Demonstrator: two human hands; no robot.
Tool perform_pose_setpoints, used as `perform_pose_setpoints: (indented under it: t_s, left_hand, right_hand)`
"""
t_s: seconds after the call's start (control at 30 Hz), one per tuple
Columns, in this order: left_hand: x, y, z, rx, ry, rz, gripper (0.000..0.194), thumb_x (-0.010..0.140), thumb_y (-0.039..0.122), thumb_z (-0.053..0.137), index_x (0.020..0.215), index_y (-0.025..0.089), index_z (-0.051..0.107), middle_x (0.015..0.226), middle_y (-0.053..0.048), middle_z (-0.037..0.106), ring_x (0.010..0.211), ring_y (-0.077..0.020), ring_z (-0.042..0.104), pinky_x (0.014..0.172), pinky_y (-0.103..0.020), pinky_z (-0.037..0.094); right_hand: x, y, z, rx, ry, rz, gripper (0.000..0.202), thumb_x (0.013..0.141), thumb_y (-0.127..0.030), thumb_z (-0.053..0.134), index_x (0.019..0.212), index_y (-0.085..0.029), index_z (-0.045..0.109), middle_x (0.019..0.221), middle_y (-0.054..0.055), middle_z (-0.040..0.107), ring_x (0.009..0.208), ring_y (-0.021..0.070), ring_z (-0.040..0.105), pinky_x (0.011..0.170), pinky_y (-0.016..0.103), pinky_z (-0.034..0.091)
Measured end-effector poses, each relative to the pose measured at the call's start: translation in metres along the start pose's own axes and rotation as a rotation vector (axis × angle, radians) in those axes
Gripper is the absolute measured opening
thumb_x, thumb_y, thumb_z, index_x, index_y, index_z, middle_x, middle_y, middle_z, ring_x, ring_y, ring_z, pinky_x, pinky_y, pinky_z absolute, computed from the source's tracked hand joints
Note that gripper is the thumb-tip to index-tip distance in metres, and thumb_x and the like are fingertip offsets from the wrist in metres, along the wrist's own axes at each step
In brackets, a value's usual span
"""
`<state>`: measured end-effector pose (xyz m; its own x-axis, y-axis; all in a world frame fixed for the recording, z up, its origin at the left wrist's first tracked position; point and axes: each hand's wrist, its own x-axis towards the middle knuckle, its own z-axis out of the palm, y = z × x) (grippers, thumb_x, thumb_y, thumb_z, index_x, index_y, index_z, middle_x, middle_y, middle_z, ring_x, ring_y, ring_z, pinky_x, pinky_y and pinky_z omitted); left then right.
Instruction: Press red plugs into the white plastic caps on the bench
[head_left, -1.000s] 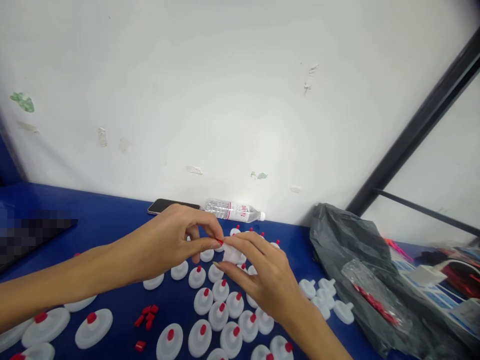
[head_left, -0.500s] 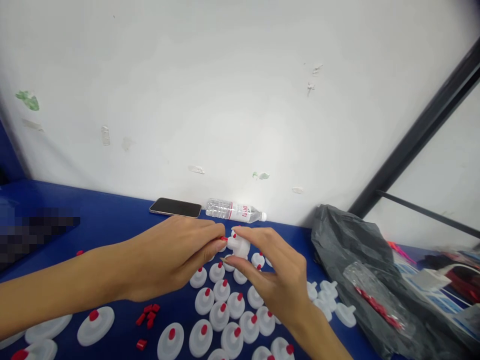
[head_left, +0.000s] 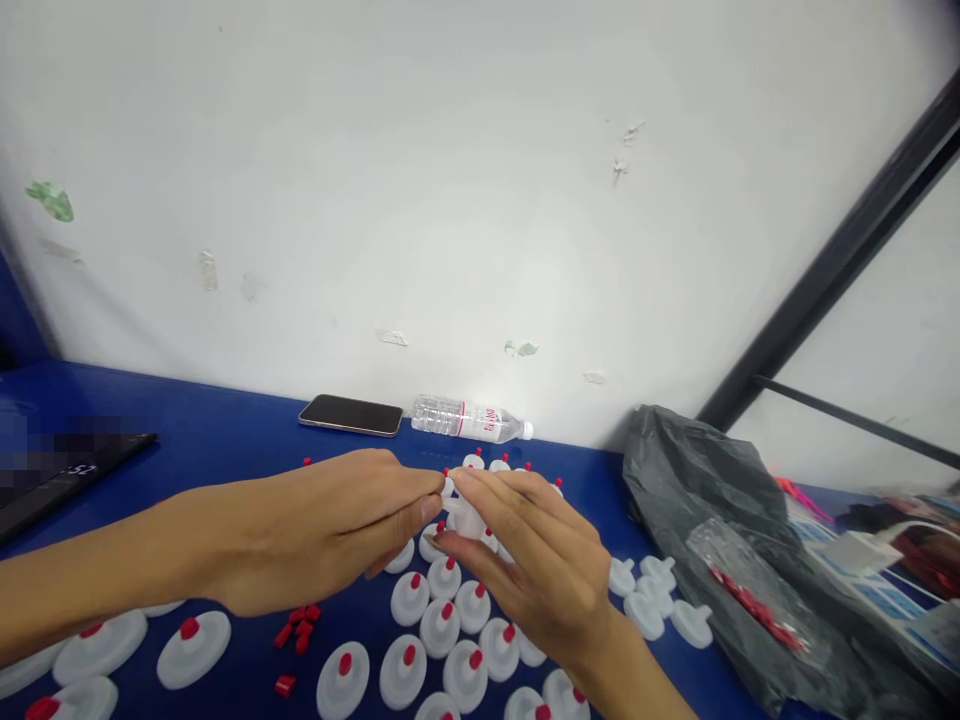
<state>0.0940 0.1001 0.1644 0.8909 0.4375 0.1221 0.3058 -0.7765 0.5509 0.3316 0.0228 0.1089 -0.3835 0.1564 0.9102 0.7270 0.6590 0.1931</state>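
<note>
Fingertips of both hands meet at the middle of the blue table (head_left: 225, 440): the right hand (head_left: 540, 580) pinches a white cap (head_left: 466, 518) between thumb and fingers, and the left hand (head_left: 330, 530) has its thumb and forefinger pressed together at the cap's top, where a bit of red shows. Finished white caps with red tips (head_left: 442, 625) stand in rows at 6 o'clock of the hands. Loose red plugs (head_left: 300, 630) lie at 7 o'clock, a phone (head_left: 350, 414) and water bottle (head_left: 469, 420) at 12, a grey bag (head_left: 720, 540) at 3.
</note>
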Motion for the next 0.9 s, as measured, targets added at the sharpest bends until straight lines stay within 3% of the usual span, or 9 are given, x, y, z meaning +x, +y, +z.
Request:
perform_pose_setpoints:
  t_s: [0.13, 0.27, 0.4, 0.5, 0.6, 0.77, 0.9]
  left_hand:
    - [-0.001, -0.003, -0.001, -0.072, -0.098, -0.075, 0.061, 0.125, 0.059, 0.026, 0.085, 0.026, 0.059, 0.083, 0.001, 0.071, 0.068, -0.0153, 0.063, 0.071, -0.030, 0.054]
    - [0.001, -0.005, -0.003, -0.039, -0.162, -0.048, 0.063, 0.124, 0.059, 0.022, 0.081, 0.025, 0.053, 0.080, 0.001, 0.071, 0.065, -0.0141, 0.061, 0.066, -0.028, 0.052]
    - [0.007, -0.002, -0.003, 0.059, -0.104, 0.033, 0.068, 0.119, 0.069, 0.011, 0.083, 0.027, 0.052, 0.075, -0.002, 0.070, 0.073, -0.0208, 0.061, 0.073, -0.034, 0.052]
    - [0.014, -0.006, -0.003, 0.173, -0.073, 0.032, 0.057, 0.120, 0.058, 0.017, 0.085, 0.027, 0.050, 0.070, -0.001, 0.064, 0.064, -0.0210, 0.056, 0.067, -0.038, 0.043]
    - [0.019, -0.019, -0.005, 0.313, -0.031, -0.052, 0.044, 0.119, 0.049, 0.031, 0.088, 0.027, 0.054, 0.072, -0.002, 0.065, 0.064, -0.0227, 0.059, 0.064, -0.040, 0.034]
    - [0.020, -0.041, -0.012, 0.518, -0.032, -0.152, 0.036, 0.113, 0.037, 0.049, 0.080, 0.026, 0.059, 0.072, -0.005, 0.069, 0.062, -0.0248, 0.059, 0.063, -0.040, 0.028]
    - [0.019, -0.048, -0.009, 0.591, -0.086, -0.193, 0.033, 0.113, 0.032, 0.056, 0.083, 0.026, 0.069, 0.077, -0.006, 0.075, 0.069, -0.0266, 0.068, 0.064, -0.039, 0.032]
  right_hand:
    - [-0.001, -0.003, 0.001, -0.010, 0.010, -0.004, 0.029, 0.113, -0.021, 0.078, 0.139, -0.010, 0.073, 0.109, 0.010, 0.093, 0.100, 0.0201, 0.090, 0.096, 0.032, 0.076]
    - [-0.004, -0.003, 0.002, 0.003, -0.003, -0.027, 0.027, 0.113, -0.020, 0.077, 0.137, -0.008, 0.073, 0.115, 0.013, 0.092, 0.104, 0.0216, 0.090, 0.096, 0.033, 0.077]
    - [-0.004, -0.002, 0.003, 0.008, -0.019, 0.004, 0.027, 0.115, -0.024, 0.075, 0.138, -0.009, 0.073, 0.114, 0.011, 0.093, 0.103, 0.0201, 0.090, 0.097, 0.032, 0.075]
    - [-0.004, 0.001, 0.003, -0.035, -0.067, 0.053, 0.028, 0.118, -0.033, 0.072, 0.136, -0.011, 0.074, 0.119, 0.010, 0.092, 0.104, 0.0207, 0.090, 0.095, 0.034, 0.073]
    - [-0.006, 0.005, 0.000, -0.086, -0.141, 0.131, 0.035, 0.121, -0.041, 0.066, 0.138, -0.012, 0.075, 0.130, 0.011, 0.090, 0.109, 0.0241, 0.090, 0.092, 0.040, 0.072]
    - [-0.007, 0.013, -0.006, -0.063, -0.140, 0.222, 0.023, 0.119, -0.020, 0.060, 0.135, -0.015, 0.076, 0.127, 0.008, 0.090, 0.114, 0.0220, 0.087, 0.096, 0.037, 0.068]
    - [-0.007, 0.014, -0.007, -0.038, -0.141, 0.227, 0.020, 0.117, -0.015, 0.061, 0.130, -0.016, 0.076, 0.121, 0.007, 0.089, 0.107, 0.0203, 0.085, 0.093, 0.036, 0.066]
